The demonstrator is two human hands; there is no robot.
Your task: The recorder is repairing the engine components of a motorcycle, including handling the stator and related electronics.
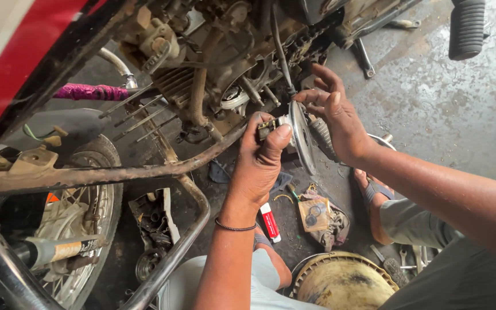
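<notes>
Far left of frame: spoked wheel [81, 218] and rusty crash guard [144, 169] fence that side. Centre: left hand [259, 163], grip closed round a small metal part [268, 127], thumb pressing it against the round metal disc [301, 135], probably to steady it. Right hand [337, 115] pinches the disc's upper rim, fingers half curled. Engine [225, 69] crowds close above. Lower centre, on the floor: red-and-white tube [270, 221]. Open wet floor [443, 97] at upper right.

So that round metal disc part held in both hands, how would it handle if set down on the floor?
The metal disc looks rigid and probably heavy for its size. Its round rim could let it roll if stood on edge. The greasy engine suggests it may be slippery.
</notes>
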